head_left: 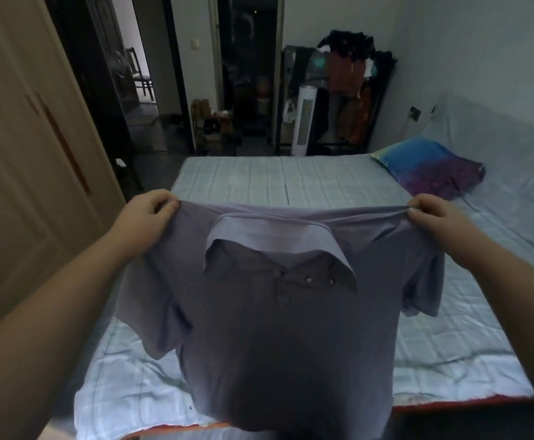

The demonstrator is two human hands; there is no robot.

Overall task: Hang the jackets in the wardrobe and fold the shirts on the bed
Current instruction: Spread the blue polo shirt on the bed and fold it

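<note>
**A:** Grip state, both sides?

**B:** The left grip (146,214) pinches one shoulder of the grey polo shirt (275,338) between thumb and curled fingers. The right grip (434,214) pinches the opposite shoulder in the same way. The fabric is stretched taut between them.

**A:** Position of the shirt?

**B:** It is held in the air, spread full width with the collar uppermost and the buttoned front towards the person. It hangs above the near part of the bed (291,179). Whether the hem touches the cover cannot be told.

**A:** Progress on folding?

**B:** Judged early. This shirt is unfolded and has not been laid flat. No folded shirt shows on the bed, only a pillow (431,166) at the far right.

**A:** Progress on the jackets?

**B:** It cannot be confirmed. The wardrobe door (21,138) on the left appears shut, so the interior is hidden. Garments hang on a rack (351,90) at the far wall, too dim to identify.

**A:** Remaining work?

**B:** Probably lowering this shirt onto the bed, folding it, and then handling any other garments, none of which are in view.
</note>
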